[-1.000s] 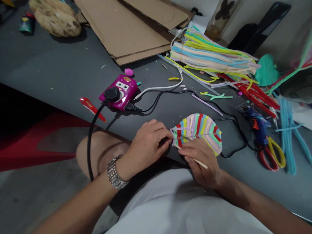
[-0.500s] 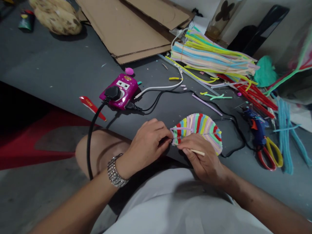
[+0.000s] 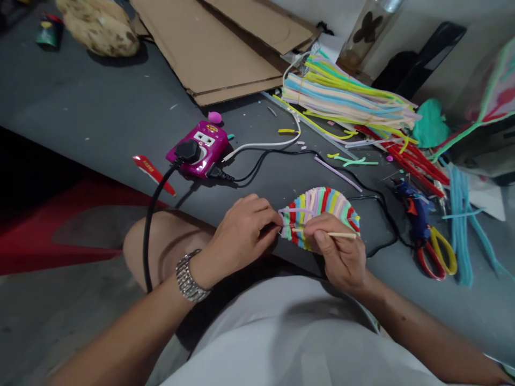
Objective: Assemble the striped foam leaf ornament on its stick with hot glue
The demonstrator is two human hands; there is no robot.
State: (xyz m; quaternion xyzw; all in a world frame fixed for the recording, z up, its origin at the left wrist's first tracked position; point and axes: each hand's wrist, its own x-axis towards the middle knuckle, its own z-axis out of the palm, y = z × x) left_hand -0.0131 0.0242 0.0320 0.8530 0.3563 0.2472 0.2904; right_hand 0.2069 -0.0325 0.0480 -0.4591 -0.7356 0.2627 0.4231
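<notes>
Currently the right hand (image 3: 340, 255) grips 1 stick (image 3: 345, 235).

Silver watch (image 3: 191, 276), white top (image 3: 306, 327), possibly dark shorts (image 3: 219, 308)

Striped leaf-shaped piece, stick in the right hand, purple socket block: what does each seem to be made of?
Striped piece: probably pipe-cleaner fibre, fuzzy and matte, from its soft, rounded rows.
Stick: likely wood, dull, judging by its pale tan colour, though plastic is possible.
Socket block: probably hard plastic, glossy, with bright highlights on its smooth casing.
</notes>
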